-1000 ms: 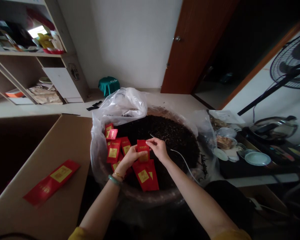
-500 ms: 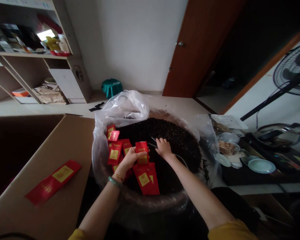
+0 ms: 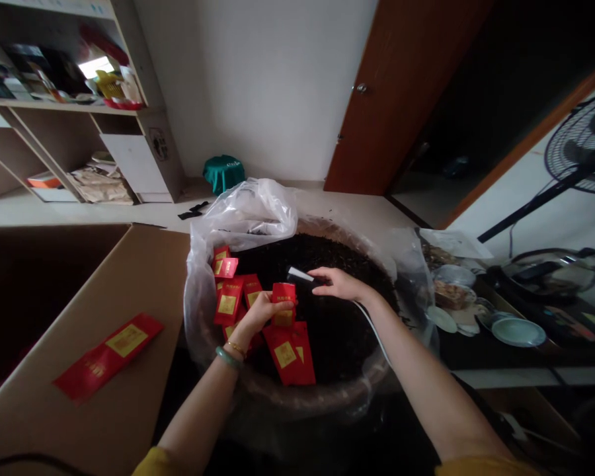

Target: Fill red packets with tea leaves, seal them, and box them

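Note:
My left hand [image 3: 262,313] is closed around a small red packet [image 3: 283,305], held upright over the tub. In my right hand [image 3: 343,284] is a black-and-white handheld sealer [image 3: 301,275], a clamp-like tool with a white cord [image 3: 375,328] running back along the forearm. Its end points left, just above the packet's top and apart from it. Beneath both hands is a round tub lined with clear plastic [image 3: 265,205], filled with dark loose leaves [image 3: 337,254]. Several red packets with gold labels [image 3: 228,303] lie on the leaves at the left. Others [image 3: 290,354] lie below my left hand.
An open cardboard box [image 3: 158,264] stands at the left, with a red packet [image 3: 112,357] on its flap. At the right, a table holds a small dish [image 3: 518,330] and a glass lid [image 3: 550,271]. A fan [image 3: 582,142] stands behind. A green-covered bin [image 3: 224,173] sits by the wall.
My right hand has turned and shifted slightly right, raising the sealer so its white side shows above the packet. The packet in my left hand has barely moved.

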